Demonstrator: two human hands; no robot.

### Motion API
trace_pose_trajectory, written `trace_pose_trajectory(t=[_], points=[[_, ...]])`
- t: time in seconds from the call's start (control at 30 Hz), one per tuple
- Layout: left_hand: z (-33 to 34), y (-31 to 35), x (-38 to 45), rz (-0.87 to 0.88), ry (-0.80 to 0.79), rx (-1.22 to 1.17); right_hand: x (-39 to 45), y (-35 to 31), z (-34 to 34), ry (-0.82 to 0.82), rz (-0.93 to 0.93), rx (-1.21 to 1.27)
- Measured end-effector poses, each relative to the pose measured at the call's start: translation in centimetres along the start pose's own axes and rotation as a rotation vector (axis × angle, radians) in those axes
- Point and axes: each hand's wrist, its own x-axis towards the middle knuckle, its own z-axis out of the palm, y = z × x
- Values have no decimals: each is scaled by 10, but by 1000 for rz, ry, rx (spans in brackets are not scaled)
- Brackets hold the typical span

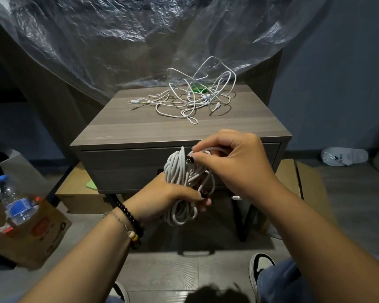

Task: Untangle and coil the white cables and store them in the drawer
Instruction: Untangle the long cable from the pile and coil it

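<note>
1. Your left hand [173, 195] grips a white cable bundle [184, 182] around its middle, fingers curled round the loops, in the air in front of the table's front edge.
2. Your right hand [232, 158] pinches a strand at the top of that bundle, thumb and fingers clamped on it; a loose plug end [236, 197] hangs just below your right wrist.
3. This cable looks light, soft and springy. Judge it likely to uncoil if your grip slackens, so keep hold at the middle, where the loops cross, and wrap the free end tightly around the waist.
4. A tangled heap of thinner white cables [195, 99] lies on the table [123, 127] toward the back right corner, some loops standing up off the surface. One plug [132, 102] trails out toward the left edge. Take those by a plug end and draw slowly; tugging would probably tighten the knots.
5. The drawer [129, 165] in the table's front is closed, so you will need a free hand to open it.
6. The wood-grain top looks smooth, so cables should slide easily. The room is dim, with plastic sheeting [118, 40] draped behind the table, a cardboard box with a water bottle [15, 204] on the floor to your left, and a white slipper [344, 156] to the right.
</note>
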Motion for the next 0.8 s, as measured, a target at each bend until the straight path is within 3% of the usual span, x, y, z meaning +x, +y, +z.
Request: trace_pose_trajectory(t=[0.13, 0.33, 0.5, 0.67, 0.8], points=[[-5, 2, 1, 112, 65, 1, 3, -6, -10, -84, 6, 71], [-14, 5, -8, 130, 94, -265, 2, -2, -23, -242, -52, 47], [-23, 3, -12, 176, 27, -311, -5, 4, -17, -221, -195, -54], [-12, 8, -15, 214, -207, -253, -2, 5, -20, -247, -303, -130], [-15, 7, -17, 78, -242, -297, -1, 2, -30, -320, -349, -217]])
